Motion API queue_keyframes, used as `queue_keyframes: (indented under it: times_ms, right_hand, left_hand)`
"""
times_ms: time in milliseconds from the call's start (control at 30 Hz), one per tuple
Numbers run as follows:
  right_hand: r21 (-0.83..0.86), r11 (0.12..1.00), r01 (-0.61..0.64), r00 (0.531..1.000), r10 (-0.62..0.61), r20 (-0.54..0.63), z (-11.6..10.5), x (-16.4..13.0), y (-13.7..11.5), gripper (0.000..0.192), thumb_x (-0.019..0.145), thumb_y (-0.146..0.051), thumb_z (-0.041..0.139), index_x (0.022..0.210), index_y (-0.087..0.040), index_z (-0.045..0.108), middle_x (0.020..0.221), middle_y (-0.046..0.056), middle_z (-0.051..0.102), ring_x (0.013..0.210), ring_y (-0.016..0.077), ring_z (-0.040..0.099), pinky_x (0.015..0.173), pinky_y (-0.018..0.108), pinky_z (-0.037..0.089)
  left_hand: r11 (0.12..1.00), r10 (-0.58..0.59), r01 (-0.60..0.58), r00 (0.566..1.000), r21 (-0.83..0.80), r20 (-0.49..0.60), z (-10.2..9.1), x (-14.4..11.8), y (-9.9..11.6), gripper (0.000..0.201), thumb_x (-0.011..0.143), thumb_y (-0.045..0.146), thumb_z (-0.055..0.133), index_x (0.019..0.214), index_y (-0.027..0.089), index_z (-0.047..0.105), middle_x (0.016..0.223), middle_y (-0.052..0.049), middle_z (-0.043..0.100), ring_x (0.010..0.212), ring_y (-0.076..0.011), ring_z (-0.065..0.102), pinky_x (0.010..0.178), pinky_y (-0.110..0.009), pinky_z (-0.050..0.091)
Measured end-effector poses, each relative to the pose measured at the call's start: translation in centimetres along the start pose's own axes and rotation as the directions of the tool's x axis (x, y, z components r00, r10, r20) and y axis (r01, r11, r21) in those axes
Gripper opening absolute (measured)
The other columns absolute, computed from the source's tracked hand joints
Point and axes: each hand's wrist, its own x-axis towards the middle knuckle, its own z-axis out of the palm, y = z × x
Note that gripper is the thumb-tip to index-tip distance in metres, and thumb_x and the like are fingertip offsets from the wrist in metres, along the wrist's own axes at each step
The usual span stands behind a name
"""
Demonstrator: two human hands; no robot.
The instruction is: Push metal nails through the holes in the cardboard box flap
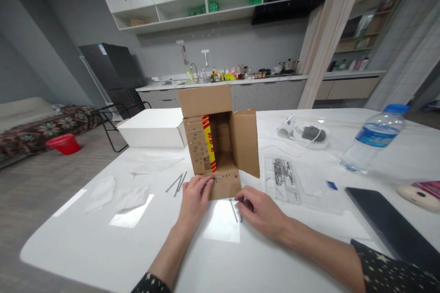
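Cardboard box (220,146) stands open near the white table (103,247) middle; left hand (194,197) presses its perforated lower flap, fingers together, while right hand (259,210) pinches a nail (233,210).

brown cardboard box (220,142) with red-yellow strip, white table (103,242), red bucket (65,143)

Right hand (259,208) fingertips hide one nail's (234,210) end; dark tablet (388,229) cut by the frame edge; countertop bottles (223,74) indistinct.

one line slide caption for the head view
Left hand on open cardboard box, right hand at nails on white table.
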Motion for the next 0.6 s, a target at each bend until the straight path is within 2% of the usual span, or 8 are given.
queue_keyframes:
  times_ms: [300, 433, 533, 600]
  right_hand:
    - [-0.015, 1.0, 0.006, 1.0, -0.006, 0.006, -0.12, 0.22, -0.13, 0.013, 0.086, -0.017, 0.051, 0.092, -0.02, 0.063, 0.089, 0.003, 0.065, 0.074, 0.0153, 0.058, 0.067, 0.028, 0.042]
    - [-0.005, 1.0, -0.006, 1.0, 0.006, 0.009, -0.11, 0.17, -0.16, 0.013, 0.086, -0.018, 0.051, 0.092, -0.02, 0.063, 0.089, 0.003, 0.065, 0.073, 0.0152, 0.058, 0.065, 0.028, 0.042]
    - [0.0, 1.0, 0.003, 1.0, -0.003, 0.002, -0.01, 0.12, 0.03, 0.012, 0.087, -0.019, 0.052, 0.091, -0.02, 0.063, 0.089, 0.003, 0.065, 0.073, 0.0152, 0.058, 0.065, 0.028, 0.041]
    - [0.001, 1.0, 0.012, 1.0, -0.012, -0.005, 0.07, 0.11, 0.18, 0.012, 0.087, -0.019, 0.052, 0.092, -0.02, 0.063, 0.09, 0.003, 0.065, 0.074, 0.0153, 0.058, 0.065, 0.028, 0.041]
  left_hand:
    - [0.971, 0.173, -0.16, 0.983, 0.181, -0.059, 0.65, 0.89, -0.07, 0.019, 0.095, 0.025, 0.048, 0.11, 0.021, 0.06, 0.095, -0.005, 0.07, 0.089, -0.0197, 0.063, 0.081, -0.036, 0.039]
    - [0.947, 0.223, -0.196, 0.971, 0.253, -0.082, 0.48, 0.66, 0.0, 0.009, 0.095, 0.025, 0.049, 0.094, 0.02, 0.057, 0.087, -0.003, 0.069, 0.08, -0.0184, 0.061, 0.078, -0.035, 0.037]
    - [0.923, 0.258, -0.229, 0.965, 0.309, -0.054, 0.23, 0.5, 0.2, 0.016, 0.096, 0.023, 0.047, 0.084, 0.02, 0.057, 0.084, -0.002, 0.068, 0.08, -0.0184, 0.06, 0.076, -0.035, 0.035]
    - [0.916, 0.272, -0.241, 0.961, 0.321, -0.055, 0.11, 0.45, 0.28, 0.016, 0.096, 0.023, 0.048, 0.085, 0.02, 0.06, 0.088, -0.003, 0.069, 0.083, -0.0185, 0.06, 0.076, -0.035, 0.035]
